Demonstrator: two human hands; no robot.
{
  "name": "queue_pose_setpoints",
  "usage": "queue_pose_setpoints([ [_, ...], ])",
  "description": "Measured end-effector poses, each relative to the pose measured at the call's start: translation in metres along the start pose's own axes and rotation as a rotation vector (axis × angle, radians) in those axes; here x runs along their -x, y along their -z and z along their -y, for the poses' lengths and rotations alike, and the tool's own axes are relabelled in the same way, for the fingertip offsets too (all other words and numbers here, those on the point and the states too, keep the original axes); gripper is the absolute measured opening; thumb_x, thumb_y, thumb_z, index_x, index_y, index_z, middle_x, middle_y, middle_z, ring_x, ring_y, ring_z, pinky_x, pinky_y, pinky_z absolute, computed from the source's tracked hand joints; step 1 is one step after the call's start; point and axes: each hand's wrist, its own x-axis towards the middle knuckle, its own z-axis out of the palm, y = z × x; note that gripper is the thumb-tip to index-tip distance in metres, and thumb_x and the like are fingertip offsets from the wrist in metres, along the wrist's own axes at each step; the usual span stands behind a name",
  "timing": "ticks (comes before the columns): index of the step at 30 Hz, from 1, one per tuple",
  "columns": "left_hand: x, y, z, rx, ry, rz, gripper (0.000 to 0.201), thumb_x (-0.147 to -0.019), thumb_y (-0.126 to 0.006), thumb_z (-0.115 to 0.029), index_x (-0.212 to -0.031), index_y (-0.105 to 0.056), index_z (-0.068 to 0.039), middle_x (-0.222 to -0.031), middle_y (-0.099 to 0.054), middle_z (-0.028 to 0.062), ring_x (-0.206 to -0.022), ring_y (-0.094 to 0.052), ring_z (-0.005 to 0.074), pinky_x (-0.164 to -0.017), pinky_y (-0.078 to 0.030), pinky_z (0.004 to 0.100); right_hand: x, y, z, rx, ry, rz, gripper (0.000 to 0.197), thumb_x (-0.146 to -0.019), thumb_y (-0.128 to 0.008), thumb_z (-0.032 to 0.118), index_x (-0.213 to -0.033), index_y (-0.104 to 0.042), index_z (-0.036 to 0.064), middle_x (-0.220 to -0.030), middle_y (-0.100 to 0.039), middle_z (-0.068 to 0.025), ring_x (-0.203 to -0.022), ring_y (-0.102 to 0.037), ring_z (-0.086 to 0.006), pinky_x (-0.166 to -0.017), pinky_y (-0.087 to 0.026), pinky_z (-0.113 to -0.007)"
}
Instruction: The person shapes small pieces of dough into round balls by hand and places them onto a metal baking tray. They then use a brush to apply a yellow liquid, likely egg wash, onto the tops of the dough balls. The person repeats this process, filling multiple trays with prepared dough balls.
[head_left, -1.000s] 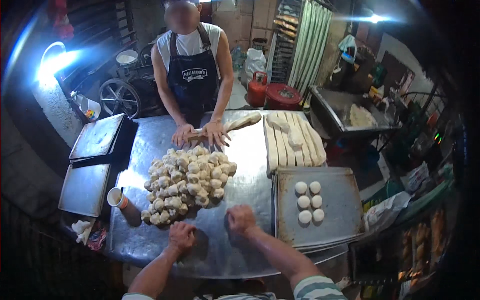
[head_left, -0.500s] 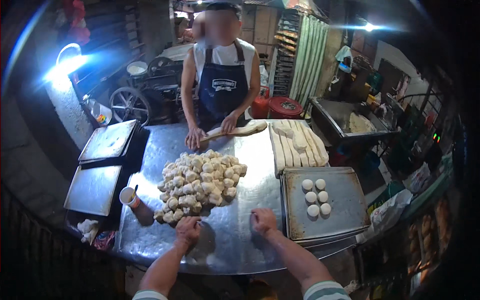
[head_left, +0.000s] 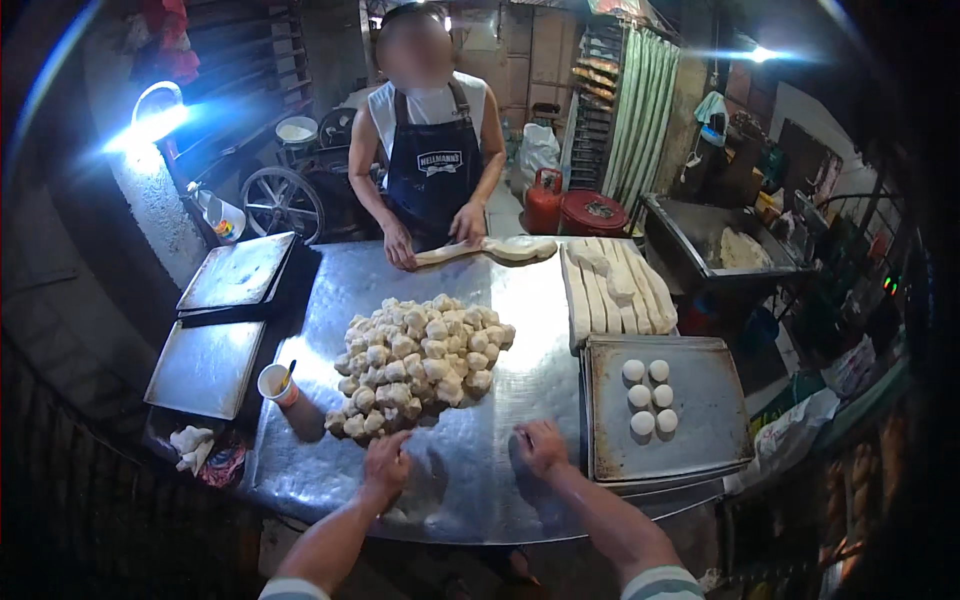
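Note:
My left hand (head_left: 387, 465) is closed on the metal table (head_left: 470, 490), at the near edge of a big heap of dough pieces (head_left: 420, 355). My right hand (head_left: 542, 448), its fingers curled down, rests on the table left of a flat baking tray (head_left: 700, 430). Whatever lies under either set of fingers is hidden. Several smooth round dough balls (head_left: 640, 397) sit in two rows on that tray. Across the table, a person in a dark apron (head_left: 440, 170) has both hands on a long dough roll (head_left: 460, 252).
Thick dough strips (head_left: 625, 290) lie side by side beyond the tray. A cup (head_left: 277, 384) with a utensil in it stands left of the heap. More flat trays (head_left: 205, 368) are at the left. Behind are a red gas cylinder (head_left: 543, 203) and a metal trough (head_left: 690, 245).
The view has shifted, so the table appears further right. The co-worker's hands have moved along the dough roll, now wider apart. My hands stay in nearly the same places on the table.

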Motion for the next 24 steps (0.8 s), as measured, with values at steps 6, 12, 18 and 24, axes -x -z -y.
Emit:
queue_pose_setpoints([
  [6,0.013,-0.02,-0.033,-0.133,-0.142,0.08,0.042,-0.077,-0.066,-0.006,-0.117,-0.073,-0.017,-0.095,-0.067,0.0109,-0.093,-0.064,0.0355,-0.088,-0.05,0.0499,0.0,-0.016,0.055,0.031,0.138,-0.122,0.023,-0.084,-0.068,0.011,-0.106,-0.072,0.0104,-0.094,-0.071,-0.0132,-0.089,-0.065,-0.0362,-0.083,-0.05,-0.048],
  [12,-0.011,-0.007,0.038,-0.167,-0.044,0.084,0.037,-0.079,-0.067,-0.011,-0.115,-0.073,-0.017,-0.096,-0.067,0.0106,-0.098,-0.064,0.0341,-0.09,-0.05,0.0493,-0.02,-0.002,0.021,0.009,-0.015,-0.145,0.022,-0.089,-0.068,0.012,-0.111,-0.073,0.0093,-0.092,-0.071,-0.0117,-0.091,-0.064,-0.035,-0.084,-0.05,-0.048],
  [18,0.01,-0.021,-0.043,-0.123,-0.221,0.149,0.029,-0.077,-0.069,-0.012,-0.105,-0.075,-0.019,-0.094,-0.067,0.0112,-0.093,-0.065,0.0339,-0.083,-0.05,0.0485,-0.006,-0.01,0.046,0.046,0.138,0.007,0.022,-0.093,-0.065,0.014,-0.113,-0.073,0.0109,-0.103,-0.072,-0.012,-0.099,-0.064,-0.035,-0.092,-0.051,-0.047],
  [24,-0.024,-0.029,0.014,-0.147,-0.146,0.033,0.029,-0.076,-0.067,-0.011,-0.104,-0.075,-0.016,-0.091,-0.065,0.0115,-0.089,-0.063,0.0338,-0.082,-0.052,0.0479,-0.033,-0.003,0.006,0.045,-0.001,-0.065,0.022,-0.088,-0.068,0.013,-0.108,-0.074,0.0102,-0.103,-0.072,-0.0122,-0.102,-0.065,-0.0354,-0.091,-0.051,-0.047],
])
